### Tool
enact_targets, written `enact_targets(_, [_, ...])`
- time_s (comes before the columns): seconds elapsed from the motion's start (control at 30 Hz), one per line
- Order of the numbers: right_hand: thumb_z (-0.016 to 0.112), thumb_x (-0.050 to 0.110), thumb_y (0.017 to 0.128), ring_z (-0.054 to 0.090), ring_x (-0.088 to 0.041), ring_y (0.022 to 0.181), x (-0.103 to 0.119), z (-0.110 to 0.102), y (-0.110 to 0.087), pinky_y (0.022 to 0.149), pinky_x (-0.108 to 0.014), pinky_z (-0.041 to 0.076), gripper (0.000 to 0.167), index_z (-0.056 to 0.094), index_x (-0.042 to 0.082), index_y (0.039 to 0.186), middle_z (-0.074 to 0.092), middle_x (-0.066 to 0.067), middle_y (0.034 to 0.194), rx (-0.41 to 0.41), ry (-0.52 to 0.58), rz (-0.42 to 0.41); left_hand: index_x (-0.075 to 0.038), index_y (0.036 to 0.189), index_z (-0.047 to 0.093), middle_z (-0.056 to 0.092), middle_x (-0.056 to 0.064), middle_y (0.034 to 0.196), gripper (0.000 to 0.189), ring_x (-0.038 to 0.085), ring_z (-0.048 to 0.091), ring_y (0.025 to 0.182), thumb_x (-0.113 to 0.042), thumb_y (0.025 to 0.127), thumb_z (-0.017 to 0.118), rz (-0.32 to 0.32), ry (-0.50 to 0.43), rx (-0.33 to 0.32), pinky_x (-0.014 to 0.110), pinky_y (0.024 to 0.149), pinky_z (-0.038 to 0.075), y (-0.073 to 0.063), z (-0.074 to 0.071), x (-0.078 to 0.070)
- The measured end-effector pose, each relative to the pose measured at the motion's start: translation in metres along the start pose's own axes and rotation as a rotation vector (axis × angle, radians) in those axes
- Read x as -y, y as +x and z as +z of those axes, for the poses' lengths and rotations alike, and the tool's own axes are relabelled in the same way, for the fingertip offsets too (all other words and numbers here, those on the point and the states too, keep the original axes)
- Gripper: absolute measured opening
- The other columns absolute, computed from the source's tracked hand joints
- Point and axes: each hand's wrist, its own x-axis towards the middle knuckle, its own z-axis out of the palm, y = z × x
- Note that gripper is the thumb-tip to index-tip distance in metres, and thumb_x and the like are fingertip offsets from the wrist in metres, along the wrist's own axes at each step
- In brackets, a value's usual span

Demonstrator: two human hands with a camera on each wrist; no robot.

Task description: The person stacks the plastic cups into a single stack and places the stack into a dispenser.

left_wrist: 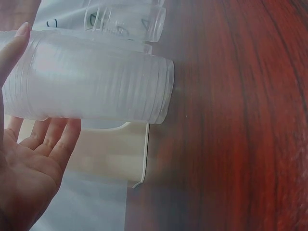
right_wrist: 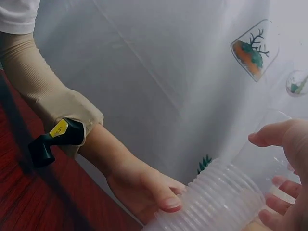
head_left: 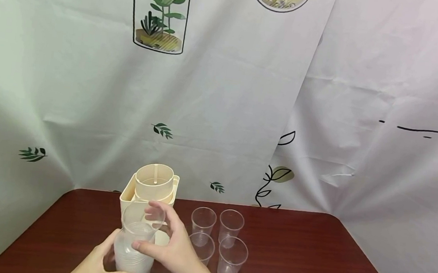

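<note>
A tall stack of clear plastic cups (head_left: 135,259) stands near the front of the table. My left hand (head_left: 97,261) grips its side, thumb in front and fingers behind. My right hand (head_left: 177,245) holds the top cup (head_left: 132,216), which sticks up well above the rest while its lower part overlaps the stack. In the right wrist view, the right thumb and fingers (right_wrist: 284,190) lie around that cup, above the ribbed rims of the stack (right_wrist: 211,197). The left wrist view shows the stack's base end close to the tabletop.
Several single clear cups (head_left: 232,256) stand upright in two rows right of the stack. Behind it is a cream plastic holder (head_left: 130,189) with a round cup-like part (head_left: 153,187). The dark red wooden table (head_left: 302,256) ends at a printed white cloth (head_left: 221,110).
</note>
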Motion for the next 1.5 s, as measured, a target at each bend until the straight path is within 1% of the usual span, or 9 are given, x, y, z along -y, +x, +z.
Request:
enact_targets(0.13, [0.074,0.012,0.080,0.053,-0.016,0.122,-0.003,0.000,0.000,0.101,-0.028,0.044,0.065,0.044,0.017,0.137,0.057,-0.011,0.130,0.016,-0.029,0.014,-0.032,0.136,0.032,0.051,-0.025,0.123,0.080,0.000,0.060,0.103,0.008,0.078,0.070,-0.017,-0.016,0.011,0.023,0.076,0.054,0.000,0.000,0.000])
enact_targets(0.43, [0.075,0.015,0.079,0.051,-0.008,0.120,-0.007,0.001,-0.003,0.100,-0.025,0.043,0.065,0.047,0.021,0.137,0.057,-0.007,0.130,0.027,-0.066,0.097,-0.026,0.139,0.032,0.053,-0.022,0.122,0.083,0.002,0.062,0.101,0.012,0.075,0.070,0.043,-0.020,-0.005,0.025,0.074,0.055,0.000,0.001,0.000])
enact_targets(0.73, [0.077,0.018,0.077,0.053,-0.005,0.113,-0.011,0.000,-0.007,0.094,-0.024,0.045,0.067,0.048,0.026,0.137,0.056,0.006,0.132,0.048,-0.102,0.138,-0.028,0.144,0.026,0.053,-0.023,0.122,0.089,0.002,0.061,0.102,0.007,0.076,0.072,-0.039,0.000,-0.022,0.026,0.075,0.055,-0.001,0.001,-0.002])
enact_targets(0.9, [0.078,0.018,0.077,0.052,-0.004,0.115,-0.014,-0.001,-0.007,0.095,-0.025,0.046,0.067,0.048,0.023,0.136,0.054,0.005,0.134,0.074,-0.133,0.106,-0.031,0.145,0.024,0.051,-0.025,0.124,0.092,-0.001,0.060,0.104,0.009,0.076,0.071,0.004,0.005,-0.004,0.024,0.075,0.055,0.000,0.000,0.000])
enact_targets(1.07, [0.078,0.017,0.077,0.050,-0.002,0.119,-0.016,-0.001,-0.006,0.097,-0.025,0.045,0.066,0.048,0.019,0.136,0.054,0.003,0.135,0.084,-0.157,0.054,-0.034,0.145,0.020,0.051,-0.025,0.125,0.097,-0.001,0.059,0.106,0.011,0.076,0.071,0.012,-0.008,-0.003,0.023,0.077,0.055,0.000,0.000,0.003])
enact_targets(1.23, [0.078,0.017,0.077,0.049,-0.002,0.120,-0.016,-0.001,-0.006,0.098,-0.025,0.045,0.067,0.047,0.018,0.136,0.052,0.005,0.136,0.081,-0.140,0.064,-0.024,0.151,0.014,0.051,-0.023,0.127,0.101,0.000,0.059,0.106,0.012,0.075,0.071,0.037,-0.008,-0.003,0.023,0.077,0.055,0.000,0.000,0.003])
enact_targets(1.3, [0.078,0.017,0.078,0.049,-0.003,0.120,-0.015,-0.001,-0.007,0.098,-0.024,0.045,0.067,0.046,0.019,0.137,0.052,0.005,0.137,0.080,-0.128,0.075,-0.014,0.153,0.010,0.051,-0.023,0.127,0.103,0.001,0.060,0.106,0.012,0.074,0.072,0.058,0.003,-0.006,0.024,0.077,0.055,0.000,0.000,0.002])
enact_targets(1.37, [0.077,0.018,0.078,0.049,-0.003,0.121,-0.015,-0.001,-0.007,0.098,-0.025,0.045,0.067,0.046,0.019,0.138,0.051,0.004,0.137,0.080,-0.120,0.080,-0.009,0.153,0.007,0.050,-0.024,0.127,0.104,0.000,0.060,0.106,0.011,0.074,0.072,0.046,0.008,-0.011,0.023,0.077,0.055,0.000,0.001,0.000])
enact_targets(1.5, [0.075,0.018,0.080,0.048,-0.004,0.123,-0.014,-0.001,-0.007,0.098,-0.024,0.045,0.066,0.046,0.018,0.139,0.053,0.002,0.136,0.078,-0.109,0.094,0.001,0.150,0.003,0.050,-0.026,0.125,0.102,0.000,0.060,0.105,0.008,0.076,0.072,-0.032,-0.006,-0.021,0.024,0.078,0.055,0.001,0.002,-0.006])
